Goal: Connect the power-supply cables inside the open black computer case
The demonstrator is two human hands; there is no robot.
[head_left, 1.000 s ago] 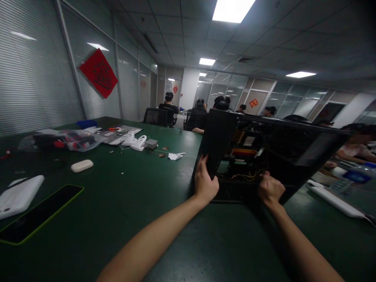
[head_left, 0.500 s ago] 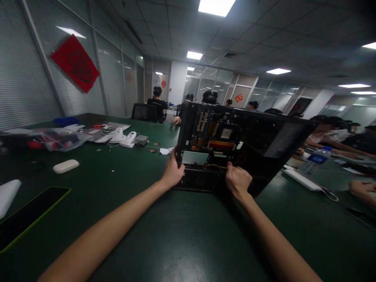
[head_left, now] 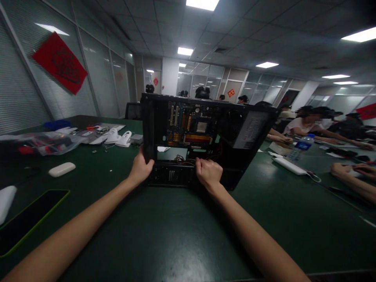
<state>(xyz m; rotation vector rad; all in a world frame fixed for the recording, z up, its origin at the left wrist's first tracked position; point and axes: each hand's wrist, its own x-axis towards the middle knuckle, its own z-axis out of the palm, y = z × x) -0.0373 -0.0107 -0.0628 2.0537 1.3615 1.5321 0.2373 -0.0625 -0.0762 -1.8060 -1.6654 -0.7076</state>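
Observation:
A black computer case (head_left: 173, 176) stands on its edge on the green table, its open side facing me. Inside it I see a motherboard (head_left: 202, 126) with slots and a square chip, a power supply (head_left: 249, 127) with a label at the right, and loose cables (head_left: 179, 158) low down. My left hand (head_left: 141, 168) is closed round the left edge of the case. My right hand (head_left: 209, 171) is closed in a fist over the lower inner rail, knuckles up; its fingertips are hidden.
On the left lie a phone (head_left: 32, 219), a white oval case (head_left: 62, 169), a plastic bag (head_left: 44, 144) and white devices (head_left: 123, 139). At the right are a water bottle (head_left: 302, 147), a white power strip (head_left: 290, 166) and another person's hands (head_left: 349, 172). Several people sit farther back.
The case and both my hands have shifted left in view, and the case's open side now faces me more squarely. Both hands keep their grip. My view has turned slightly right.

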